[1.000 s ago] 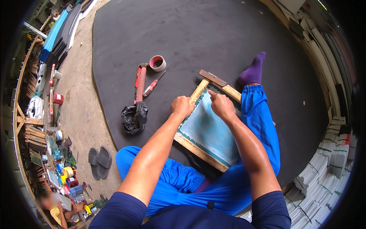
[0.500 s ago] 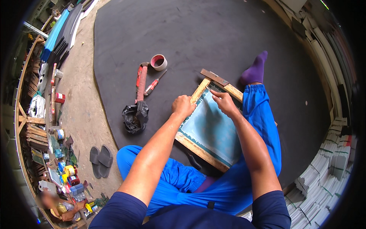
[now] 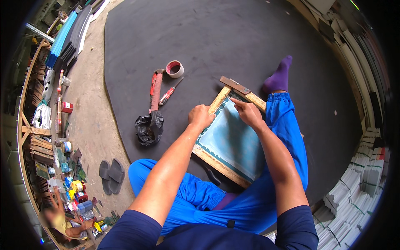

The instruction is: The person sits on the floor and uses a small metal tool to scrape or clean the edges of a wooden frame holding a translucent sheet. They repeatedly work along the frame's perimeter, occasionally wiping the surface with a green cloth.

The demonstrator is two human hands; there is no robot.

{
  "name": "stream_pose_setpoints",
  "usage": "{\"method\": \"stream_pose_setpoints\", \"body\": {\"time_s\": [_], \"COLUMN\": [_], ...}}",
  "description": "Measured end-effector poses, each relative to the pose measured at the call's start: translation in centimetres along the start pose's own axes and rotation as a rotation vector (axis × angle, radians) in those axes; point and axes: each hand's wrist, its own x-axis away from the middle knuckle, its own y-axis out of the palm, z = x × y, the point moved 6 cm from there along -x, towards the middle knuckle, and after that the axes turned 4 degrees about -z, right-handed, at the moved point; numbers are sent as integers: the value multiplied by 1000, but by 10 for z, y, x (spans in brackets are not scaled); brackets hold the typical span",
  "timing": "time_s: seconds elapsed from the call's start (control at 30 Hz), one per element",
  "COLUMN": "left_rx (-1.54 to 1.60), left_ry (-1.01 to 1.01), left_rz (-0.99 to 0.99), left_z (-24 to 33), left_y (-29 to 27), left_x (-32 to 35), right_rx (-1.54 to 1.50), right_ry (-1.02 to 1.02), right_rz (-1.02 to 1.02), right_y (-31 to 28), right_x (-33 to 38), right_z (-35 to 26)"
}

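Observation:
A wooden-framed screen (image 3: pixel 234 135) with pale blue mesh and a ragged dark teal border rests tilted across my lap. My left hand (image 3: pixel 201 116) is closed around the left wooden rail. Over the far left corner of the mesh is my right hand (image 3: pixel 248 112), its index finger stretched to the border and its other fingers curled in. Whether something small is held in those curled fingers is hidden. A brown metal-like bar (image 3: pixel 234 84) lies across the far rail, just beyond my right fingertip.
Left of the frame on the black mat (image 3: pixel 216 37) lie a tape roll (image 3: pixel 174 69), a screwdriver (image 3: pixel 171 90), a red-wrapped handle (image 3: pixel 156 92) and a black plastic bag (image 3: pixel 149 128). Grey slippers (image 3: pixel 111 177) sit on the concrete. Another person (image 3: pixel 62 223) is among cans at left; bundled sheets (image 3: pixel 350 187) stand at right.
My right hand has shifted slightly along the mesh corner, its index finger now straighter. My left hand keeps its hold on the rail. The other person at left has raised an arm.

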Motion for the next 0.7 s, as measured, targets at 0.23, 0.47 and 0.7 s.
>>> {"method": "stream_pose_setpoints", "body": {"time_s": [0.23,0.47,0.7], "left_rx": [-10,5,28], "left_ry": [31,28,17], "left_rz": [-12,1,-25], "left_z": [6,1,5], "left_y": [2,2,1], "left_x": [-4,-2,-3], "right_rx": [-272,-514,-315], "right_ry": [-151,79,-74], "right_rz": [-34,-195,-48], "right_y": [9,8,10], "right_x": [-26,-12,-17], "right_z": [38,30,36]}}
